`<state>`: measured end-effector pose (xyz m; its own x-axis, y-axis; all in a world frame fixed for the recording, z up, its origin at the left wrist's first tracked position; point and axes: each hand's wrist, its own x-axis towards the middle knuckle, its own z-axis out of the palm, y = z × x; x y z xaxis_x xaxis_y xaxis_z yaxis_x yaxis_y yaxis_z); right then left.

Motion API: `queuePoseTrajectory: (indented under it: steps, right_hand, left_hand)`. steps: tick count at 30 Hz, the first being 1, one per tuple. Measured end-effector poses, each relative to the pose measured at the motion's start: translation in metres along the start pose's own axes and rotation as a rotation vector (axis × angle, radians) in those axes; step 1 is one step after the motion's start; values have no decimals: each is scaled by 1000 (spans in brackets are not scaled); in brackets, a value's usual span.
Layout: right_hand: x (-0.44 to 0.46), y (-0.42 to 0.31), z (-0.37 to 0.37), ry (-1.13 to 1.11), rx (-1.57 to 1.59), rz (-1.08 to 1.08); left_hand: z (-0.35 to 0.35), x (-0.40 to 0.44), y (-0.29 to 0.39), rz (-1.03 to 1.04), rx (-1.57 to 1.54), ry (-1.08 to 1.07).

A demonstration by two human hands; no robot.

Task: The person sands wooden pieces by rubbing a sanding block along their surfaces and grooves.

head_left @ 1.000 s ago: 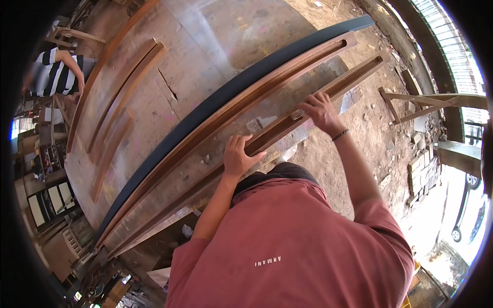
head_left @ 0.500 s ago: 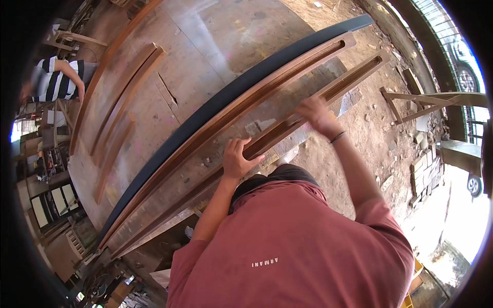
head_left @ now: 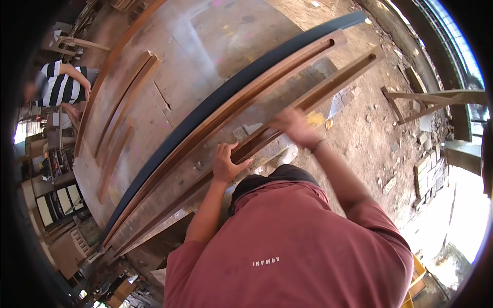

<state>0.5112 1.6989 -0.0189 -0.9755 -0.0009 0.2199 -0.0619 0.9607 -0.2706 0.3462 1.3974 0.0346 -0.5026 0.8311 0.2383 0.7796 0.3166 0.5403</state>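
A long grooved wooden piece [head_left: 336, 82] lies along the near edge of the worktable. My left hand [head_left: 226, 163] grips it around the middle, thumb on the near side and fingers on the far side. Farther right, my right hand [head_left: 295, 127] is closed over the groove of the same piece, blurred by motion; anything under its fingers is hidden. Beyond lies a second grooved wooden piece [head_left: 262, 83], with a dark curved strip [head_left: 226, 92] along its far side.
More curved wooden pieces [head_left: 126, 95] lie at the left of the worktable [head_left: 179, 56]. A person in a striped shirt [head_left: 61, 84] is at the far left. A wooden trestle [head_left: 431, 100] and stacked blocks [head_left: 430, 174] stand on the right.
My right hand has moved left along the groove, nearer my left hand. My left hand keeps its grip, slightly lower left in view. The camera view has shifted a little.
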Motion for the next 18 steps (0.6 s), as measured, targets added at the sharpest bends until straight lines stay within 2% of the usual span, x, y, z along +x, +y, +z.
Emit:
queuePoseTrajectory:
  steps: [2, 5, 6, 7, 9, 10, 11, 18]
  right_hand:
    - [47, -88, -16, -332, 35, -24]
    - [42, -59, -26, -363, 58, 60]
    - [17, -13, -1, -134, -34, 37]
    - [14, 18, -48, -336, -110, 137]
    - [6, 69, -104, -205, -46, 304]
    - [-7, 93, -100, 41, -106, 210]
    - [-8, 97, -115, 116, -41, 174]
    - [-2, 82, -120, 148, -127, 193]
  left_hand:
    - [3, -4, 3, -20, 6, -9]
    - [-2, -5, 0, -7, 51, -67]
    - [-1, -7, 2, -20, 47, -45]
    - [1, -6, 3, -34, 44, -16]
    - [3, -7, 3, -27, 48, -1]
    - [4, -8, 2, -17, 48, 6]
    - [4, -7, 2, -15, 48, 10]
    - [4, -8, 1, -14, 102, -23]
